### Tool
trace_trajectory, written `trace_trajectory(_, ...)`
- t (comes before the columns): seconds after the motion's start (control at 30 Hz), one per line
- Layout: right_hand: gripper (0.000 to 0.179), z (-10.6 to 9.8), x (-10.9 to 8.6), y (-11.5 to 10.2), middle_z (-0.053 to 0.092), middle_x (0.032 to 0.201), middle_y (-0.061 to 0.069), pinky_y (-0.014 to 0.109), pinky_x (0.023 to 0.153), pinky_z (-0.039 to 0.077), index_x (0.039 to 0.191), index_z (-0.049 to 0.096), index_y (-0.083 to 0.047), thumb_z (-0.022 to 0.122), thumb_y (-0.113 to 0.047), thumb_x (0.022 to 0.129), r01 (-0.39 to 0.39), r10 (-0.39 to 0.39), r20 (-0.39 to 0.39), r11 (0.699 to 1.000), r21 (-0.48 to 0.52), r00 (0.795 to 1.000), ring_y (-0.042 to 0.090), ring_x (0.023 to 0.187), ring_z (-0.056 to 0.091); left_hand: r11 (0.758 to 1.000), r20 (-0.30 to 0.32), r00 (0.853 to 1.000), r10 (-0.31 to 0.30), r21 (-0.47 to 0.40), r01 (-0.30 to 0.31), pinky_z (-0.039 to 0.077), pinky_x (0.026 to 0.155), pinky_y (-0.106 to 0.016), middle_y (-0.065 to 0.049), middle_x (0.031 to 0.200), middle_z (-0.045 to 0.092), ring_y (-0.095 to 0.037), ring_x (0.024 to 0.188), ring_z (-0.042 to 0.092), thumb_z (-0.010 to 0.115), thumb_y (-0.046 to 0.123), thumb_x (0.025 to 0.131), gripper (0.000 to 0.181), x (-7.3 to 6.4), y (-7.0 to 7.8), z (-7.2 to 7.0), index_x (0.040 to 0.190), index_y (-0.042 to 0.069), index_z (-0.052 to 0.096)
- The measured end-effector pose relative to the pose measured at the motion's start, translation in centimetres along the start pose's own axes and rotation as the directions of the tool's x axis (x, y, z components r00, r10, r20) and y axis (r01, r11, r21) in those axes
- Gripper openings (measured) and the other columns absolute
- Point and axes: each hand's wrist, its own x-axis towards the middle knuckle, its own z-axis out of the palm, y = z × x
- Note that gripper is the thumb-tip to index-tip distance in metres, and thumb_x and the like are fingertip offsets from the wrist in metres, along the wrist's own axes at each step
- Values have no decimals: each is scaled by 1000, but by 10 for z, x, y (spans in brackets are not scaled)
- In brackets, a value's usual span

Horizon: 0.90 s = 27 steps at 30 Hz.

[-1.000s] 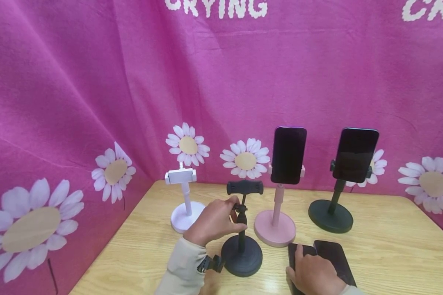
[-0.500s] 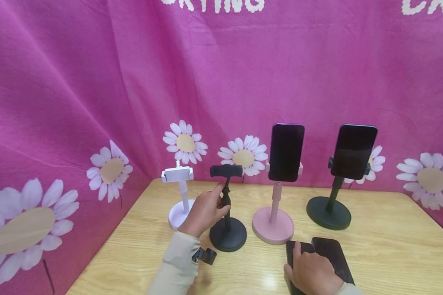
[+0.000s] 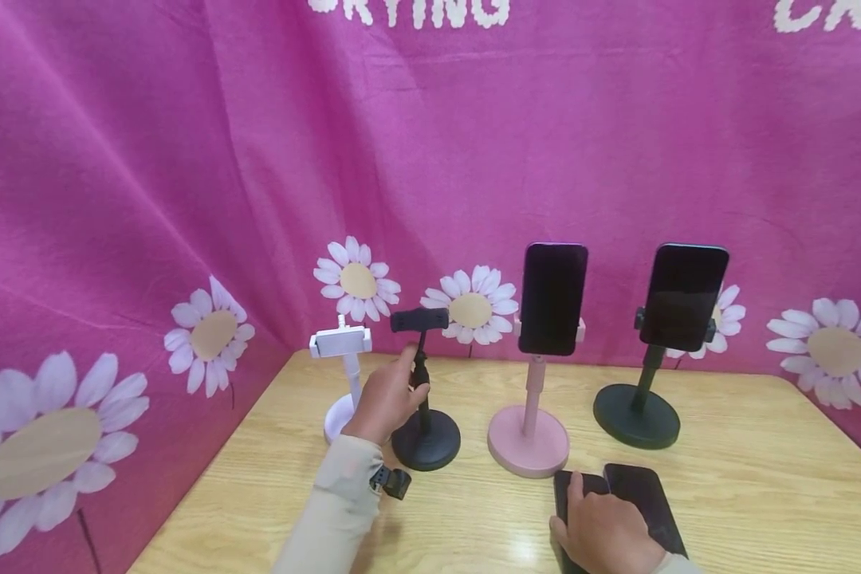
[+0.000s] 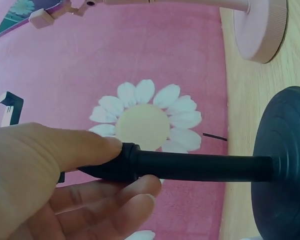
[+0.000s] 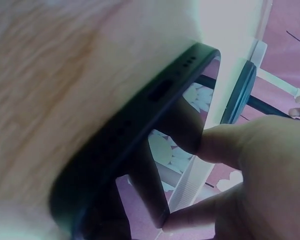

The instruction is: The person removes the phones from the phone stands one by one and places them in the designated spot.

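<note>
magenta cloth backdrop (image 3: 617, 143) | printed daisies (image 3: 469, 311), white lettering (image 3: 418, 13) | pale wood tabletop (image 3: 753, 454) | light glare (image 3: 524, 546)

The table (image 3: 753, 446) carries, rightward from its far left corner, a white stand (image 3: 351, 368), black stand (image 3: 425, 418), pink stand (image 3: 532, 408) and dark green stand (image 3: 646, 391); two phones (image 3: 649, 502) lie nearer the front edge.

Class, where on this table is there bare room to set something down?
Bare tabletop: right of the dark green stand and flat phones; also in front, between left sleeve and phones. Crowded: around the white stand and black stand.
</note>
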Motion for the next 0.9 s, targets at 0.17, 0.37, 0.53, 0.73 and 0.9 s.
trace_trajectory(0.17, 74, 1, -1, 0, 42, 48, 1, 40, 43, 47, 130, 51, 9, 61, -51, 87, -8, 8, -5, 1000, -15, 1000, 17, 43, 44, 1000, -17, 1000, 3, 13, -3, 54, 72, -42, -13, 92, 67, -26, 76, 64, 74, 14, 85, 52, 3, -5, 2, 127, 10, 44)
trace_trajectory(0.37, 74, 0, -1, -1, 43, 48, 1, 40, 44, 47, 130, 51, 8, 61, -52, 87, -20, 20, 2, 1000, -15, 1000, 17, 43, 44, 1000, -46, 999, -7, 26, 8, 54, 75, -46, -18, 96, 68, -34, 81, 66, 72, 14, 87, 57, 6, -10, 4, 134, 10, 41)
trace_trajectory(0.53, 74, 0, -2, 0, 43, 49, 1, 39, 44, 46, 130, 51, 7, 61, -52, 87, -28, 29, 10, 1000, -4, 1000, 18, 43, 43, 1000, -81, 997, 13, 23, -11, 54, 76, -47, -19, 98, 68, -35, 83, 67, 72, 13, 87, 58, 8, -12, 8, 135, 10, 39)
trace_trajectory(0.73, 74, 1, -5, 7, 44, 48, 0, 42, 45, 48, 130, 50, 9, 61, -51, 88, -45, 45, 17, 999, -5, 999, 18, 44, 46, 999, -119, 993, 24, 35, -20, 53, 80, -48, -21, 101, 67, -36, 86, 67, 71, 13, 87, 67, 8, -12, 14, 143, 10, 34)
trace_trajectory(0.9, 75, 1, -5, 16, 45, 50, 1, 42, 47, 48, 133, 48, 7, 59, -52, 89, -55, 55, 57, 998, -9, 997, 19, 46, 47, 1000, -126, 992, -4, 29, 8, 54, 78, -48, -19, 100, 68, -34, 84, 67, 71, 12, 87, 72, 7, -12, 16, 147, 14, 31)
